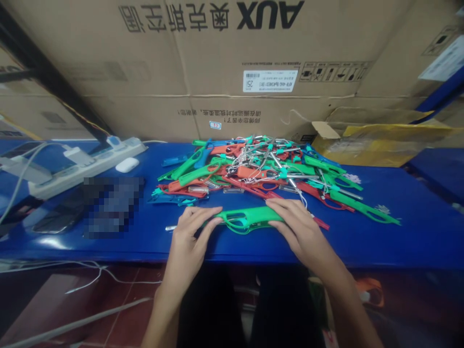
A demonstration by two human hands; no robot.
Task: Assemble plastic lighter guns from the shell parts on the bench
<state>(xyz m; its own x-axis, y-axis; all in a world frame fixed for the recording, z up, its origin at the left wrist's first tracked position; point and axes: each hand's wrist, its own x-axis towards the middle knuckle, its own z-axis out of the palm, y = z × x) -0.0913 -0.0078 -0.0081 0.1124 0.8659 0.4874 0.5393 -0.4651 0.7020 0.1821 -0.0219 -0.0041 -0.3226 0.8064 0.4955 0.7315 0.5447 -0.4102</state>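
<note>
Two hands work one green plastic handle [246, 218], which lies flat near the front edge of the blue table [398, 241]: the left hand [190, 227] pinches its left end and the right hand [297, 227] closes over its right end. Just behind is one tangled pile [261, 169] of green, red and blue handles, too many to count. One power strip [90, 162] and one white case [126, 165] sit to the left. Cardboard boxes [217, 63] wall the back.

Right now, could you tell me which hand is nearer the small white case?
Left. The left hand rests on one end of the green plastic piece, right of the white case; the right hand holds the other end, farther right.
</note>
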